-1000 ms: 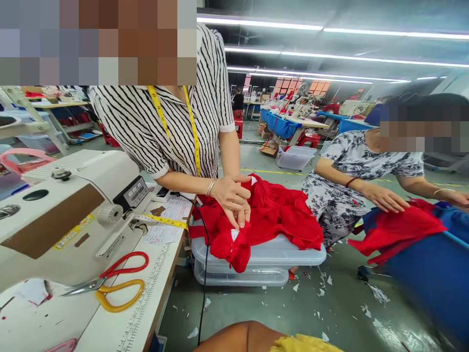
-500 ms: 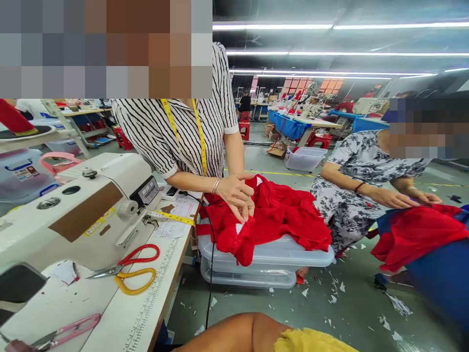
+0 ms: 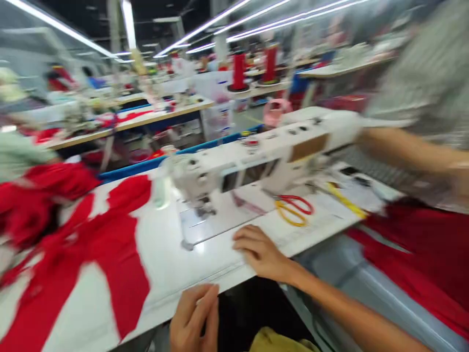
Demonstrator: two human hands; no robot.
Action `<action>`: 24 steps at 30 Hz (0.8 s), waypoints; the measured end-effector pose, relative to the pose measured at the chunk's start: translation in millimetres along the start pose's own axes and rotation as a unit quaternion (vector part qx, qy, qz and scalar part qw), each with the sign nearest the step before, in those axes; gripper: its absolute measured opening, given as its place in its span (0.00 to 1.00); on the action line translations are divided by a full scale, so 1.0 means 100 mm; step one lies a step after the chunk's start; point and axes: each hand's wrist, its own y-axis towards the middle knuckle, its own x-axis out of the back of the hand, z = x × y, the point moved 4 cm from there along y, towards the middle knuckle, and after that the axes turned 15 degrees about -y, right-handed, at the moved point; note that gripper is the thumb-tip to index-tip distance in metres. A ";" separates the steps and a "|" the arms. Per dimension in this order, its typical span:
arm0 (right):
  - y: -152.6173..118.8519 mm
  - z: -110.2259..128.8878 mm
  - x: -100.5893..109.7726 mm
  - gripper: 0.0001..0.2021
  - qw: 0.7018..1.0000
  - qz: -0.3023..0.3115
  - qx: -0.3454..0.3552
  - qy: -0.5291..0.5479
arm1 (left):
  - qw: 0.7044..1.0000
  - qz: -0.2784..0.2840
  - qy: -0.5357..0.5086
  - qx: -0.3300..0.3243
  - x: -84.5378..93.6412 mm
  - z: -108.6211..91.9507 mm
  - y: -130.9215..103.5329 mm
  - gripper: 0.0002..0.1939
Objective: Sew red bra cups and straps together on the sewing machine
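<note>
Low in the view, my left hand (image 3: 194, 318) is at the front edge of the white sewing table (image 3: 164, 259), its fingers curled together and nothing seen in them. My right hand (image 3: 262, 252) rests on the tabletop near the edge, fingers loosely bent and apart, holding nothing. Behind it stands a white sewing machine (image 3: 234, 161). Scissors (image 3: 293, 210) with red and yellow handles lie just beyond my right hand. Cut red fabric (image 3: 120, 264) spreads over the table's left part, away from both hands.
On the right, a blurred person's forearm (image 3: 414, 146) reaches beside the machine. Dark red fabric (image 3: 432, 254) lies on a clear plastic bin (image 3: 370, 288). A yellow tape measure (image 3: 346, 200) crosses the table. Red thread cones (image 3: 239, 72) stand behind; another person's sleeve (image 3: 22, 156) shows at left.
The view has swung left, towards the machine and the red pieces on the table. Both my hands now show. The person in stripes has shifted to the right edge, blurred.
</note>
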 end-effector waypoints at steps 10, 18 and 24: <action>0.38 0.45 -0.26 0.16 0.988 0.113 0.086 0.067 | 0.966 -0.120 0.214 0.086 1.01 0.23 -0.11 0.13; 0.67 0.87 -0.72 0.14 0.960 0.213 0.082 0.159 | 0.900 -0.046 0.387 0.193 0.90 0.76 -0.08 0.23; 0.70 0.81 -0.74 0.11 0.981 0.183 0.019 0.059 | 0.977 0.017 0.180 0.108 0.07 0.21 -0.06 0.19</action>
